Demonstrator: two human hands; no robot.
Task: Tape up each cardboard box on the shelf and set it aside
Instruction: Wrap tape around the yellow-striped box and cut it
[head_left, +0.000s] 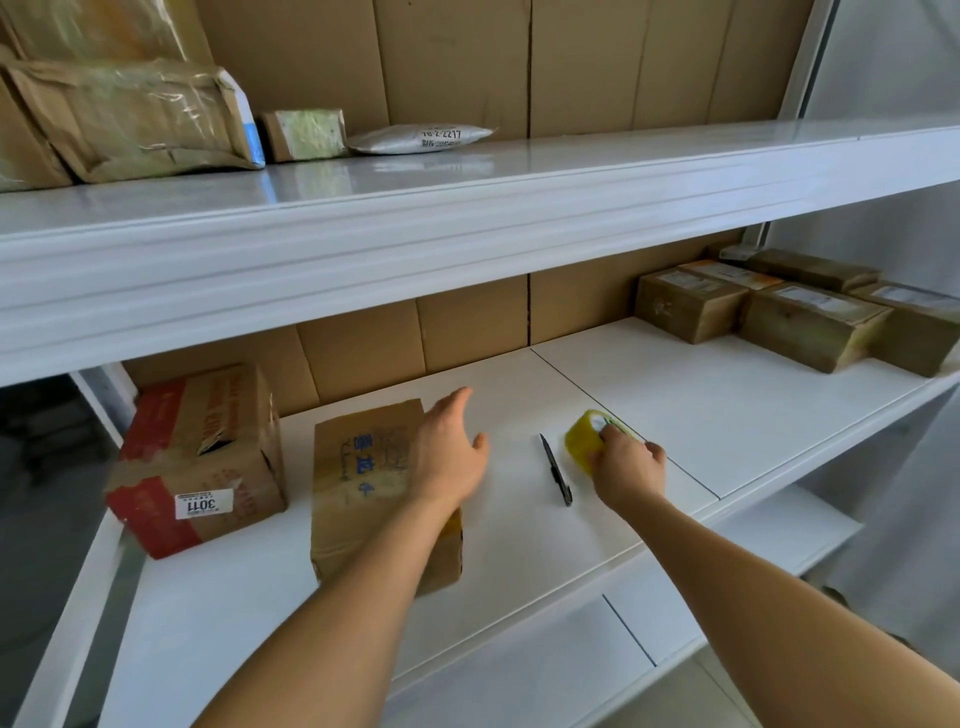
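Cardboard box (363, 483), plain brown, lies mid-shelf under the left hand (451, 452), fingers straight, spread. Right hand (626, 467) curls round the yellow tape roll (592, 434); a loose box could skid, or the black pen (556, 470) gets knocked.

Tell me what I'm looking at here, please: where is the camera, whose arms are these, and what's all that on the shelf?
There is no machine here: a person wears a camera on their head, so this single picture looks forward and down along their own two bare arms. They stand at a white shelf backed with cardboard. The right hand grips a yellowish tape roll. The left hand is open, above the plain cardboard box lying in front of them; whether it touches the box I cannot tell. Between the hands lies a dark pen. To the left sits a red-printed box with a torn hole on top. Far right, several taped boxes stand together. The upper shelf holds more parcels.
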